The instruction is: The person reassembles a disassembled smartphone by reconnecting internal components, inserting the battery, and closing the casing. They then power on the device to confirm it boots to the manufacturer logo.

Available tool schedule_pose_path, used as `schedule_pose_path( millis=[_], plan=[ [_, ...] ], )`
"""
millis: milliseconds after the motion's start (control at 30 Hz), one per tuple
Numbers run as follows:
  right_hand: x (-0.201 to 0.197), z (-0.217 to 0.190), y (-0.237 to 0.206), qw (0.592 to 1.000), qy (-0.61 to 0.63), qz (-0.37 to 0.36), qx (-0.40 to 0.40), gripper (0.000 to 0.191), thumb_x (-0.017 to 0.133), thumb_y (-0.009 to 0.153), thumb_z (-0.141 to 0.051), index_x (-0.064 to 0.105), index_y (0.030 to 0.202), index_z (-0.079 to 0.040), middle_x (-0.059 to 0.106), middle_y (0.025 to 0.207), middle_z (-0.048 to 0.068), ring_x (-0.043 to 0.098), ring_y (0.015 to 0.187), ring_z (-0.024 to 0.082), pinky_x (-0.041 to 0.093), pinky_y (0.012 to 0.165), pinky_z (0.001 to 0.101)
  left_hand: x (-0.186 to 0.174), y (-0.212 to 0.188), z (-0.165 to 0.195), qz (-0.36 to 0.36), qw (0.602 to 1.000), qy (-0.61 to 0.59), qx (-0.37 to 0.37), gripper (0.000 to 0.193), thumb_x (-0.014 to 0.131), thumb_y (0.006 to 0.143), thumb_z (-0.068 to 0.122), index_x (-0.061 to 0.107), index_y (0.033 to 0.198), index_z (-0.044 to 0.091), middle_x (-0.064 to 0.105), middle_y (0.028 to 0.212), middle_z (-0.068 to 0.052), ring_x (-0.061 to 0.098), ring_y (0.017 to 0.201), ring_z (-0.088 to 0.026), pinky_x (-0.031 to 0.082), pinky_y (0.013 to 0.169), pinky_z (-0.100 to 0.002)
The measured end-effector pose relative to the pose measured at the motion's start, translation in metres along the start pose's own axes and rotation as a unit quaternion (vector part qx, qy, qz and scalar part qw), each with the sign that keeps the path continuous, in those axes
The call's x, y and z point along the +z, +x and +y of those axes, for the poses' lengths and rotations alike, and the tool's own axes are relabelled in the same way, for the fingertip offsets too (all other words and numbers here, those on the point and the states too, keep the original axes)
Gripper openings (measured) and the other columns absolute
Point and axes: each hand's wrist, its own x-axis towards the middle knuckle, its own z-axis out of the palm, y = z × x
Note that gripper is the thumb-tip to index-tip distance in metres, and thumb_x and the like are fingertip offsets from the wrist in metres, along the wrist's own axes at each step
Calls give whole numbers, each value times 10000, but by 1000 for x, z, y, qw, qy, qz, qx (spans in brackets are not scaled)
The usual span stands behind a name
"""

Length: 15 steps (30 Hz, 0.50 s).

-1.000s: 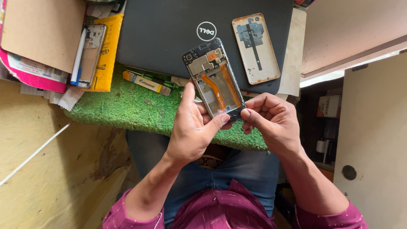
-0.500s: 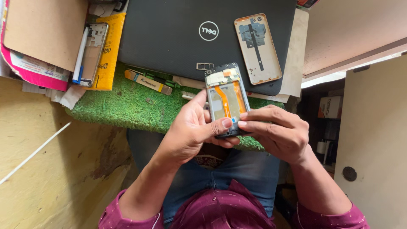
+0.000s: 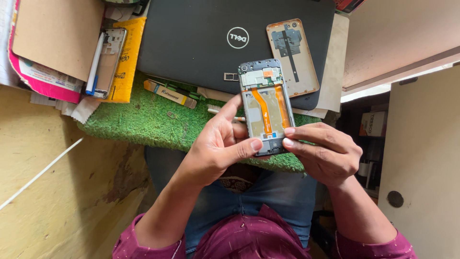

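Observation:
An opened phone (image 3: 266, 103) with its back off shows orange ribbon cables and a circuit board at its far end. Both hands hold it above the green mat (image 3: 143, 122). My left hand (image 3: 218, 146) grips its left edge, thumb pressed on the near end. My right hand (image 3: 326, 153) pinches the near right corner with its fingertips. The phone's removed back cover (image 3: 292, 55) lies inner side up on a closed black laptop (image 3: 201, 38).
Another phone frame (image 3: 109, 60) rests on a yellow packet (image 3: 125, 62) at the far left, beside a brown card sheet (image 3: 57, 36) and pink folder. A small yellow box (image 3: 170, 93) and a toothbrush lie on the mat. A white stick (image 3: 40, 173) leans over the yellow surface.
The phone has swung upright and shifted right, toward the mat's right side. My right hand's fingers have moved onto its near corner, and my left thumb now presses the near end.

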Motion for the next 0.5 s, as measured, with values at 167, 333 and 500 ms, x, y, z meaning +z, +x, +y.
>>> schedule_pose_path(
  millis=[167, 333, 500],
  plan=[
    [-1, -4, -6, 998, -16, 52, 43, 150, 786, 887, 52, 730, 1018, 5, 734, 1009, 173, 759, 878, 258, 633, 753, 322, 10, 4, 3, 99, 979, 180, 16, 815, 803, 918, 197, 374, 1589, 28, 642, 974, -185, 635, 776, -170, 566, 660, -274],
    [-7, -14, -11, 991, -30, 62, 114, 197, 718, 922, 121, 737, 1065, -13, 744, 1027, 159, 764, 862, 228, 615, 767, 289, 19, -3, 6, 91, 819, 467, 320, 462, 850, 810, 279, 684, 1209, 116, 657, 1150, -99, 642, 1071, -217, 540, 954, -341],
    [-8, -24, -8, 990, -26, 48, 132, 215, 739, 888, 107, 732, 1062, -19, 740, 999, 150, 755, 852, 216, 605, 762, 275, 23, -1, -3, 93, 755, 526, 380, 298, 854, 905, 127, 728, 1174, 148, 729, 1141, 3, 696, 1010, -200, 543, 925, -307]
  ],
)
